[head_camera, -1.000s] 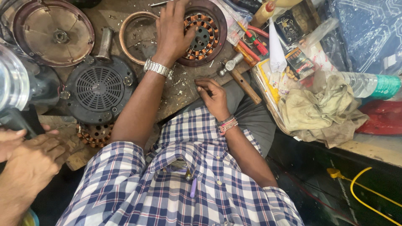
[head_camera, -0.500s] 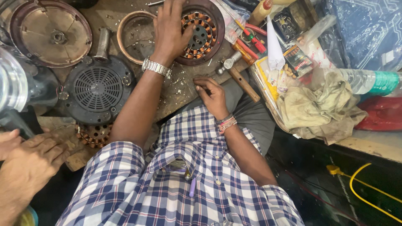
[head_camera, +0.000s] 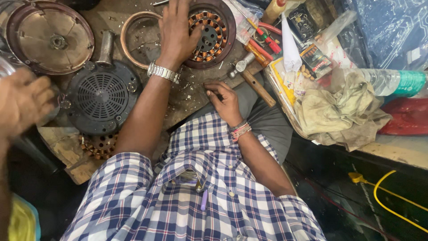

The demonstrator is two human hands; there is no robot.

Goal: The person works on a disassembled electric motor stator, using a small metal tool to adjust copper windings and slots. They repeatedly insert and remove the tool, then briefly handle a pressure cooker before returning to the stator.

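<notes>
Looking straight down at a cluttered workbench (head_camera: 191, 96) with fan motor parts all over it. The left hand (head_camera: 176, 33) lies flat and spread on the round stator (head_camera: 209, 33), the one with copper windings ringing a dark hub, near the top middle of the bench. Fingers are splayed across its left side, palm down, not really gripping, more pressing on it. There's a metal wristwatch (head_camera: 163, 72) on that wrist.

The right hand (head_camera: 225, 100) sits lower, near the bench edge just by the person's lap, with fingers curled in. It seems to pinch something small and dark, but it's too tiny for me to tell what it is. Red and white thread bands (head_camera: 240, 130) go round that wrist.

Just left of the stator is an empty copper-coloured ring (head_camera: 133, 40), almost touching it. Below that lies a black vented motor cover (head_camera: 101, 97), and a big round brownish housing cover (head_camera: 48, 38) fills the top left corner. A hammer (head_camera: 252, 78) with a wooden handle rests right of the stator, close to the right hand, with red-handled tools (head_camera: 267, 40) beside it. Further right there's a dirty rag (head_camera: 341, 111) and a plastic bottle (head_camera: 392, 82) lying on its side.

Someone else's hand (head_camera: 24, 102) comes in blurred at the left edge.
</notes>
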